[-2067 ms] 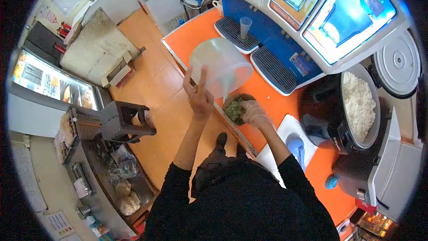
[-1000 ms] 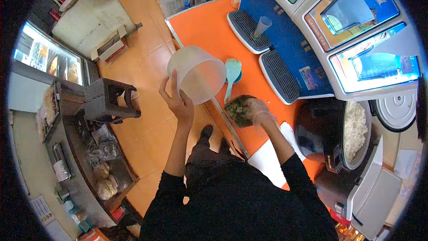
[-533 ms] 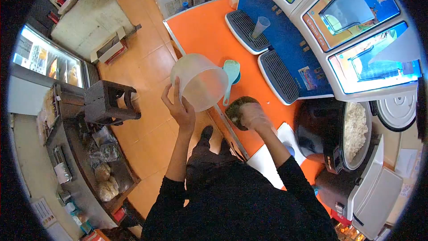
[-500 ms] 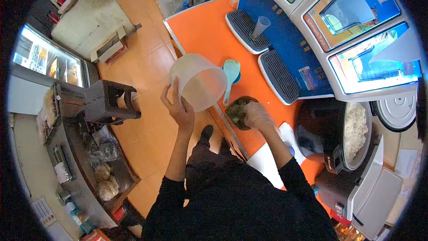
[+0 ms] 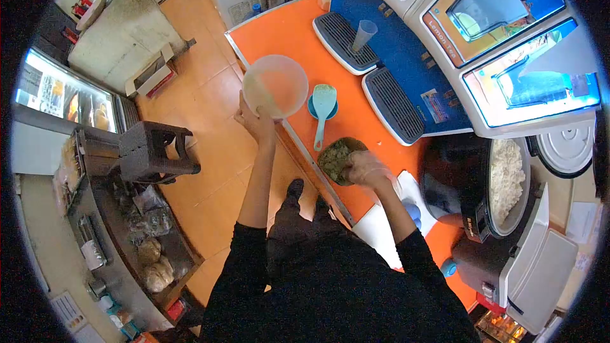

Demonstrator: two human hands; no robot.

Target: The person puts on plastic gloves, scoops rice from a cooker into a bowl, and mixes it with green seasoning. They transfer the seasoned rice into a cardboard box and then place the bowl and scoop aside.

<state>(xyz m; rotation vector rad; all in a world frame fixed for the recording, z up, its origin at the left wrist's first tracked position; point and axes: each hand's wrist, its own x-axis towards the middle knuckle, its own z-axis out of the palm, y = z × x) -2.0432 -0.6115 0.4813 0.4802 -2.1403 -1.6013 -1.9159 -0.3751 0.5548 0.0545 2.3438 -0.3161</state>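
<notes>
A translucent plastic tub [image 5: 293, 82] is held up by my left hand [image 5: 257, 124], beside the counter's edge. The fingers wrap its lower side, and its round mouth faces up toward me. My right hand [image 5: 367, 169], apparently in a clear plastic glove, reaches into a round bowl of green, leafy-looking food [image 5: 335, 160] on the orange counter. Its fingertips dip into the food, smeared by motion, and I cannot tell whether they grip any. Just beyond this bowl, a pale turquoise rice paddle [image 5: 324, 98] rests across a small blue bowl [image 5: 312, 109].
A large black rice cooker [image 5: 454, 178] full of white rice stands to the right. Drink dispensers [image 5: 470, 25] with drip trays [image 5: 393, 107] line the counter's back; a clear cup [image 5: 364, 35] sits on one tray. White paper [image 5: 380, 232] lies near me. A dark plastic stool [image 5: 149, 152] is at left.
My left hand has raised and tilted the tub, turning its mouth more toward me. My right hand stays at the bowl of green food, moving slightly. The view has shifted a little.
</notes>
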